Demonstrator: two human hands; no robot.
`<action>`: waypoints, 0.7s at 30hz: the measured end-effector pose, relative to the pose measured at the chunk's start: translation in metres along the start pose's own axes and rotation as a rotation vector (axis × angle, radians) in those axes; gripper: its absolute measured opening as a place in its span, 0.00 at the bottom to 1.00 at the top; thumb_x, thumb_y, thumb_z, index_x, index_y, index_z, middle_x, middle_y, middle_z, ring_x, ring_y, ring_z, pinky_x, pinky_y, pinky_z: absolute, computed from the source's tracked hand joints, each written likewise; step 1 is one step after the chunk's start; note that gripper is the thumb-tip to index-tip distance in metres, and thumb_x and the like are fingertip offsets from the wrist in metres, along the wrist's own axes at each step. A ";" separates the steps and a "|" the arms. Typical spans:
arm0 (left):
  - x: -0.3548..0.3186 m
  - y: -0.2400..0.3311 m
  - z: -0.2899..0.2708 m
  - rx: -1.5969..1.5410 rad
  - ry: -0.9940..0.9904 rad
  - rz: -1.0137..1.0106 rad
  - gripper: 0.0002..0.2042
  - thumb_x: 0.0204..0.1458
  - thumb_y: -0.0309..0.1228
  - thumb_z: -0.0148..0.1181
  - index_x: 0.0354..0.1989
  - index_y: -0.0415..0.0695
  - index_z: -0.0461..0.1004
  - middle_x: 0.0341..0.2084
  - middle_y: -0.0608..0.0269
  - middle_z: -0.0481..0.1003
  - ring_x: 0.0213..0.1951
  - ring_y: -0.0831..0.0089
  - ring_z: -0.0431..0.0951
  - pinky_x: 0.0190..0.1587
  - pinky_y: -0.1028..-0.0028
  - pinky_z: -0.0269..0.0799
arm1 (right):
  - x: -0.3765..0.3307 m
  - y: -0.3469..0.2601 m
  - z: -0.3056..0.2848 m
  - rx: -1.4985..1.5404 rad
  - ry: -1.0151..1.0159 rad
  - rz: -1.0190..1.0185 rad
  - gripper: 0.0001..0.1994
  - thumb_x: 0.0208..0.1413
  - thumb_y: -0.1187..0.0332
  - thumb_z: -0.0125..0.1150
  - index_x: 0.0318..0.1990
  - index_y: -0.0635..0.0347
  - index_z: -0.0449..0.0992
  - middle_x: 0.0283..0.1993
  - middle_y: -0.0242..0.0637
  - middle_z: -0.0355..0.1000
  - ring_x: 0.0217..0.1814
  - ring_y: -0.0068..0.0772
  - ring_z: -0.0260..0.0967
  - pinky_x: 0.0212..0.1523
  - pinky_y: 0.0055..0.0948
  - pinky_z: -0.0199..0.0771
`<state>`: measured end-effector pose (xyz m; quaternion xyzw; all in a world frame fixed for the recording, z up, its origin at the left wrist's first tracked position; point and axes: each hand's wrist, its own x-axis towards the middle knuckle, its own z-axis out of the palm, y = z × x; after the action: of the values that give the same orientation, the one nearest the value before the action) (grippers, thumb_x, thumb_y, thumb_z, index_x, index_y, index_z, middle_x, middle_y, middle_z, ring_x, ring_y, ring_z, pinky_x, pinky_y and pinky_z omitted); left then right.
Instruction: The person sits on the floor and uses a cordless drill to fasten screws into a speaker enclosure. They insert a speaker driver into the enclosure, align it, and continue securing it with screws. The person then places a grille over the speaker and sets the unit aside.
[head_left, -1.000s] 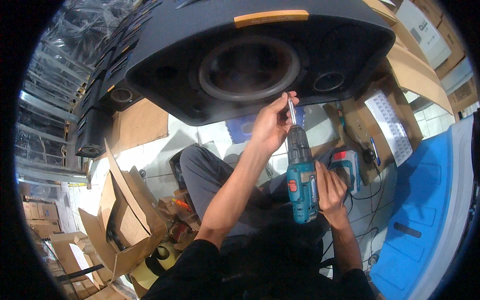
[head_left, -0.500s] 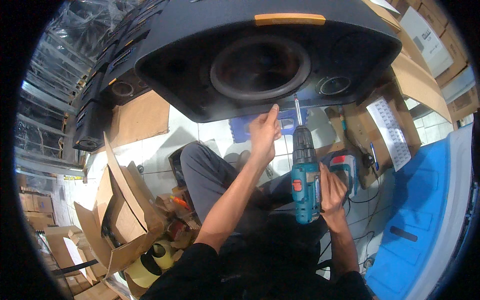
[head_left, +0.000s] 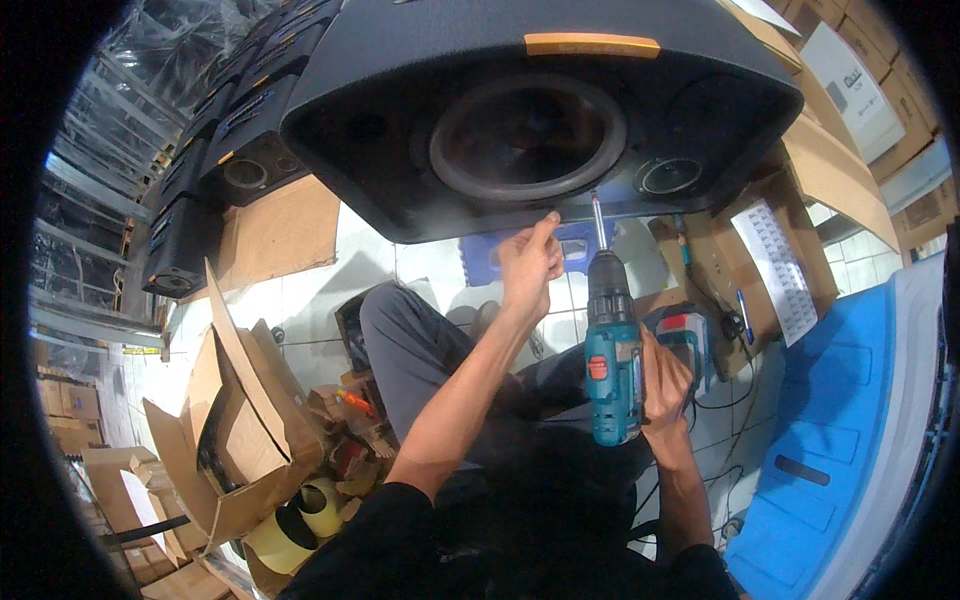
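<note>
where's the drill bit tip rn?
Head view, right of centre: the drill in the right hand points up, tip at the speaker cabinet lower edge, beside the left hand.

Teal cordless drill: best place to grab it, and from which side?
Take the cordless drill by its teal handle below the motor body, coming from the right, as the right hand does now. The bit points up at the black speaker cabinet, so the chuck end must stay free; the left hand is at the cabinet edge.
</note>
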<state>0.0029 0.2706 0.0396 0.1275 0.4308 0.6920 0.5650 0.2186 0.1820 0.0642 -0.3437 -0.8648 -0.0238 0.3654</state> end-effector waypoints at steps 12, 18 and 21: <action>-0.002 0.000 0.001 -0.016 0.016 -0.002 0.11 0.57 0.31 0.66 0.27 0.41 0.71 0.12 0.74 0.61 0.14 0.83 0.58 0.16 0.79 0.49 | 0.003 0.002 0.001 0.018 -0.001 0.009 0.23 0.53 0.72 0.62 0.54 0.82 0.72 0.46 0.61 0.78 0.39 0.52 0.80 0.39 0.41 0.82; -0.002 0.000 0.001 -0.028 0.019 -0.010 0.12 0.57 0.31 0.66 0.26 0.42 0.71 0.12 0.74 0.61 0.14 0.83 0.59 0.16 0.79 0.49 | 0.006 0.003 0.000 -0.005 -0.015 0.009 0.23 0.53 0.72 0.62 0.54 0.82 0.73 0.45 0.61 0.78 0.38 0.52 0.80 0.38 0.39 0.82; -0.001 -0.001 0.000 -0.016 0.029 -0.017 0.12 0.57 0.31 0.65 0.25 0.42 0.71 0.12 0.74 0.61 0.14 0.83 0.59 0.17 0.79 0.49 | 0.009 0.003 0.000 -0.031 -0.021 0.001 0.22 0.53 0.73 0.61 0.54 0.82 0.73 0.46 0.60 0.78 0.38 0.50 0.80 0.38 0.38 0.81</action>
<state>0.0039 0.2701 0.0396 0.1091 0.4344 0.6925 0.5656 0.2153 0.1894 0.0696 -0.3501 -0.8678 -0.0336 0.3510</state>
